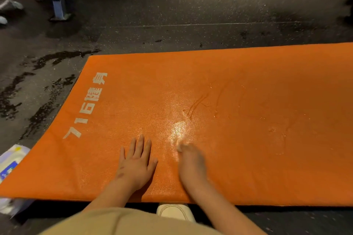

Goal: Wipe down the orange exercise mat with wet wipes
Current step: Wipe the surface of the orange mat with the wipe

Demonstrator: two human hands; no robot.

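Just 1 mat (238, 86), 1 wipe (180, 148), 2 hands (136, 164) (191, 162).

Finely pebbled orange mat (248, 74), matt at the edges and glossy wet near the middle, on dark speckled matt floor (191, 5) with shiny wet streaks (47, 59), beside a glossy plastic-film wipes pack (11, 160) and plain beige cloth trousers (118, 223).
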